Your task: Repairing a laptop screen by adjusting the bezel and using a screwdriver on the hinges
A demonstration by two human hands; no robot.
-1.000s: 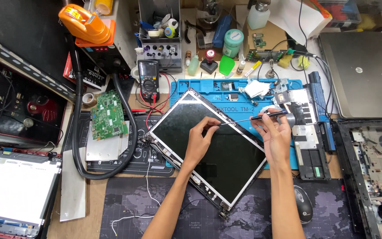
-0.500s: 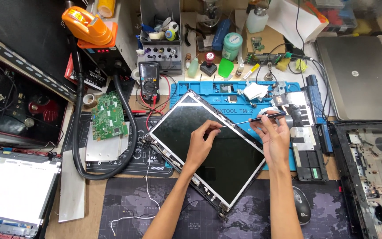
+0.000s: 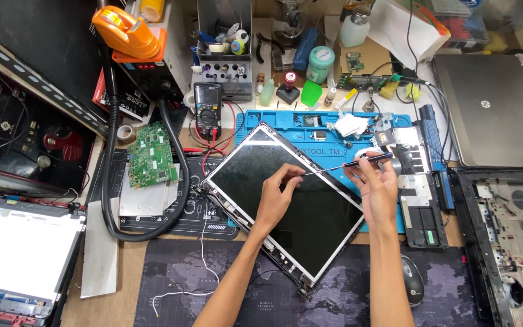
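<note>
Screen panel: the dark laptop display panel (image 3: 286, 203) lies flat and turned at an angle in the middle of the counter (image 3: 152, 248), its upper corner over the blue work mat (image 3: 334, 124) and its lower corner over the dark map-printed mat (image 3: 237, 290).
Left hand: your left hand (image 3: 276, 197) rests on the glass near the panel's centre, fingers curled with the tips pinched at the thin metal end of the tool (whether they truly grip it or only steady it cannot be told).
Right hand: your right hand (image 3: 376, 184) is closed around the black handle of the slender screwdriver (image 3: 349, 163), which lies nearly level above the panel's upper right edge, tip pointing toward your left hand.
Right of the panel: a black laptop battery and metal plates (image 3: 416, 181), then an opened laptop base (image 3: 509, 224).
Left of the panel: a green circuit board (image 3: 151, 155) inside the loop of a black hose (image 3: 113, 181).
Behind the panel: a dark multimeter (image 3: 207, 109) stands just above the panel's top corner.
</note>
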